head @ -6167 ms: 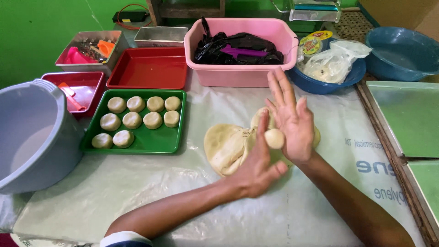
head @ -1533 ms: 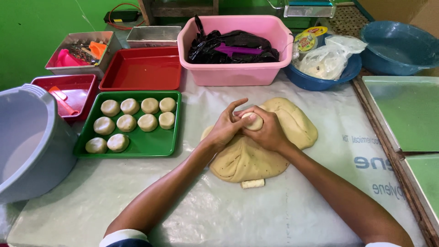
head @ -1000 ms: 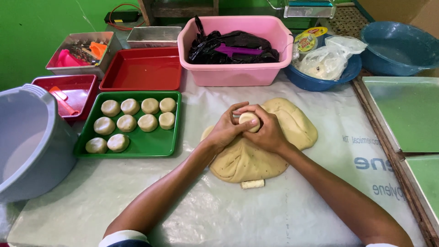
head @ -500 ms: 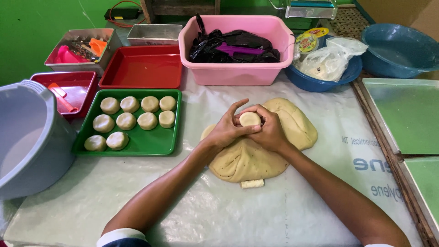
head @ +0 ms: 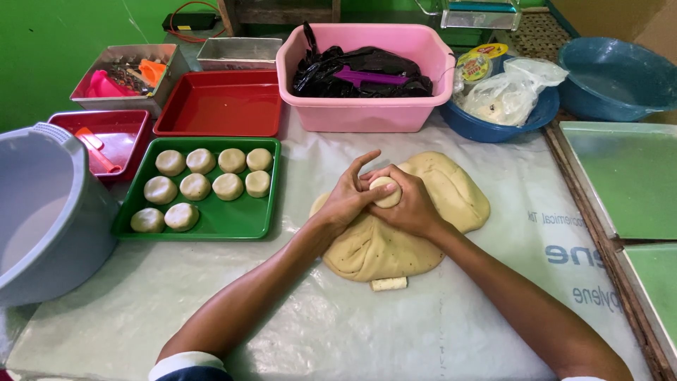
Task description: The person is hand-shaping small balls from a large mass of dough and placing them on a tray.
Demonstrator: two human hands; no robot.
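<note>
Your grip is a two-handed cup: the left hand (head: pixel 347 200) and the right hand (head: pixel 412 206) close around a small dough ball (head: pixel 386 191), whose pale top shows between your thumbs. Keep the pressure even and light, I would say, so the ball rounds off rather than flattens; let the palms do the shaping and the fingertips only steady it. Both hands hover just above the big dough slab (head: pixel 409 226) spread on the plastic-covered counter (head: pixel 282 317), with the wrists seemingly resting on it; lift them a little so the ball does not pick up more dough from below.

A small cut scrap of dough (head: pixel 389 283) lies at the near edge of the slab, touching it. To the left, well apart from your hands, the green tray (head: pixel 236 219) holds ten finished rounds (head: pixel 201 185) in loose rows, with bare room at its near right corner. Match their size as best you can judge. Farther off stand the red tray (head: pixel 218 106) and the pink tub (head: pixel 367 113); the grey bucket (head: pixel 42 212) sits at the left edge.
</note>
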